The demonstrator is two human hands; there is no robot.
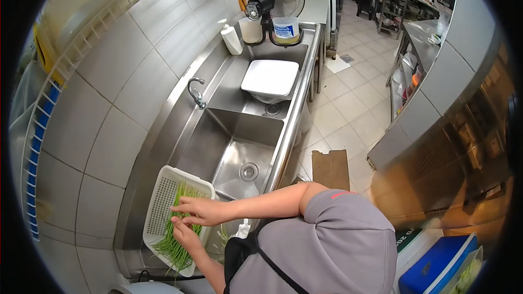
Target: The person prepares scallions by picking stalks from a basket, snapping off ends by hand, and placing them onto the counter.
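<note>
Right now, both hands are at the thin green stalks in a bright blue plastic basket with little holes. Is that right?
Not quite: the plastic basket with little holes is white, not bright blue, as the head view shows. The rest is right: the bare left hand and bare right hand are both at the thin green stalks in it.

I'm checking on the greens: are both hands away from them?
No, the right hand and the left hand are both at the green stalks in the white basket.
</note>
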